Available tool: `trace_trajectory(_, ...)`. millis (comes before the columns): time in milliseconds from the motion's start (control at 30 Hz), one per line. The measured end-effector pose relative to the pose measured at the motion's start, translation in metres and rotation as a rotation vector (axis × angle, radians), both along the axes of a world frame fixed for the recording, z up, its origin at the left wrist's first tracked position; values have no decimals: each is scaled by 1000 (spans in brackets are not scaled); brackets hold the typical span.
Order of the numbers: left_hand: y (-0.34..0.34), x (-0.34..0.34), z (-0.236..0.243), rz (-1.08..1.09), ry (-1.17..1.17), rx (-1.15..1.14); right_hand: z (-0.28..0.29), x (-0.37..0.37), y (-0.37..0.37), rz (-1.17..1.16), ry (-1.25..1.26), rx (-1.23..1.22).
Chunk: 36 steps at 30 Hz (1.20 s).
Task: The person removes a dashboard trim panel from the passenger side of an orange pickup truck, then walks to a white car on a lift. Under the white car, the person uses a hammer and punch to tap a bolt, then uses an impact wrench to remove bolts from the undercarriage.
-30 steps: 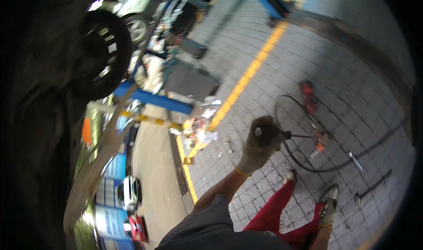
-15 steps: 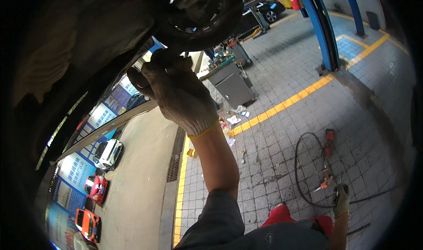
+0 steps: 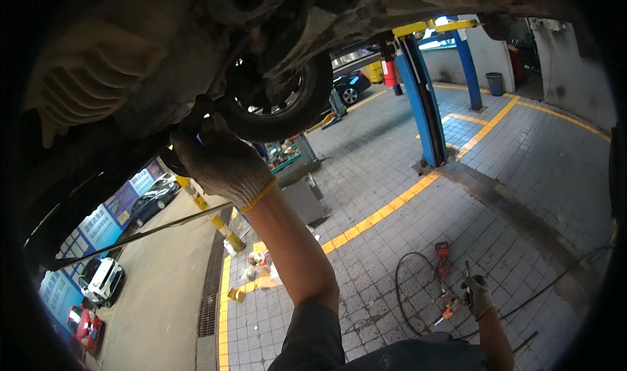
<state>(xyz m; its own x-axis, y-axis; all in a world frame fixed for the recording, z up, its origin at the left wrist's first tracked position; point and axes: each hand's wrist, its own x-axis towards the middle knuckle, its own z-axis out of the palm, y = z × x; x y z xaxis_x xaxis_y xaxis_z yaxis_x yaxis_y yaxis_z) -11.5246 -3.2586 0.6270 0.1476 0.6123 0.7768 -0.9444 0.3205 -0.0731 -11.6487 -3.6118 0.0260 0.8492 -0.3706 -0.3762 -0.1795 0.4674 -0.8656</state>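
Observation:
My left hand (image 3: 222,165), in a grey knit glove with a yellow cuff, is raised to the dark underside of a lifted car (image 3: 111,64), just beside a wheel (image 3: 264,130). Its fingers curl in deep shadow around something I cannot make out. Down at the lower right, my right hand (image 3: 482,298), gloved too, is closed on a thin rod-like tool (image 3: 467,268) that points upward. Only the tip of that tool shows clearly.
A red power tool (image 3: 443,252) and an orange-ended tool (image 3: 447,309) lie on the tiles beside a black hose (image 3: 397,286). A blue lift post (image 3: 421,110) stands beyond. A grey cabinet (image 3: 304,201) is behind my left forearm; parked cars (image 3: 101,283) line the left.
My view has swung up and to the right, showing more of the underbody. The left hand stays raised near the wheel. My right hand has come up, and its rod-like tool now shows more clearly.

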Motion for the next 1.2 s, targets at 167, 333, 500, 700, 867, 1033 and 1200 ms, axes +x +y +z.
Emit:
trace_trajectory(167, 15, -5, -6, 379, 128, 19, -11, 12, 0, -13, -146, 69)
trace_trajectory(333, 43, -13, -19, 1161, 274, -98, -3, 9, 14, -69, -29, -15)
trace_trajectory(500, 52, -26, -14, 1050, 162, -152, 11, 9, 22, -30, -31, -59)
trace_trajectory(700, 62, -8, 8, 1223, 214, -238, 26, 25, 34, -35, -2, -13)
trace_trajectory(867, 75, -27, 30, 1466, 269, -192, 33, 30, 39, -28, -43, -24)
trace_trajectory(1033, 90, -33, 41, 1382, 236, -142, 28, 34, 40, -22, -43, -18)
trace_trajectory(1200, 104, -12, 44, 1386, 247, -157, 69, 46, 46, 198, -206, -187)
